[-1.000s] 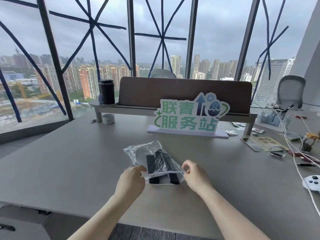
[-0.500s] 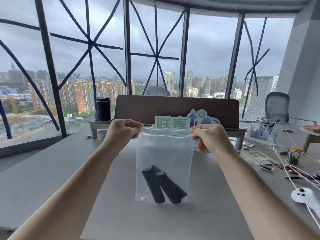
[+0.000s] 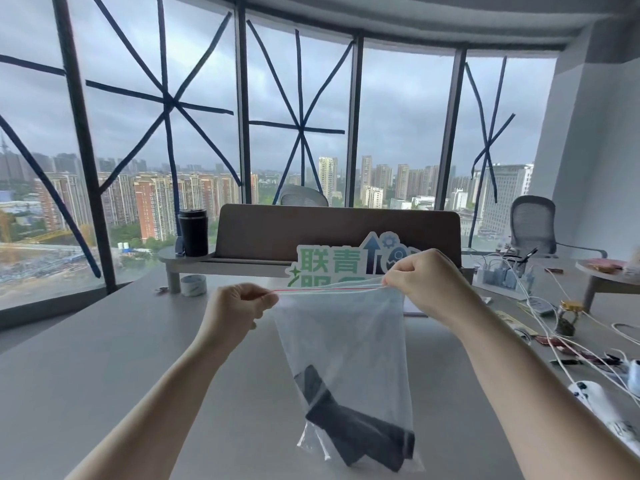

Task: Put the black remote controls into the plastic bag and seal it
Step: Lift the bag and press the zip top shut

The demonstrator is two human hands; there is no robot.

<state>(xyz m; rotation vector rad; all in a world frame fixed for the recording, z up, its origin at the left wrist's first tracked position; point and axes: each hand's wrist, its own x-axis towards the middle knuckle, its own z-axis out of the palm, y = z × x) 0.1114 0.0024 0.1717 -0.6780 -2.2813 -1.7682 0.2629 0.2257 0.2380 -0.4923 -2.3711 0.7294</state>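
A clear plastic bag [image 3: 341, 334] hangs in the air over the grey table [image 3: 104, 358]. Its red zip strip runs taut along the top edge. My left hand [image 3: 239, 308] pinches the strip's left end. My right hand [image 3: 420, 280] pinches its right end, a little higher. The black remote controls [image 3: 356, 427] lie crossed at the bottom of the bag, which tilts so that its lower corner points down to the right.
A green and white sign [image 3: 346, 261] stands behind the bag before a brown desk divider [image 3: 339, 226]. A black tumbler [image 3: 193, 232] and tape roll [image 3: 194, 285] sit at left. Cables, a jar [image 3: 568, 315] and a white game controller [image 3: 592, 398] crowd the right side.
The bag went from lying on the table to hanging in the air. Since half a second ago my left hand has dropped lower, the strip is pulled tighter, and the remotes slid toward the lower right corner.
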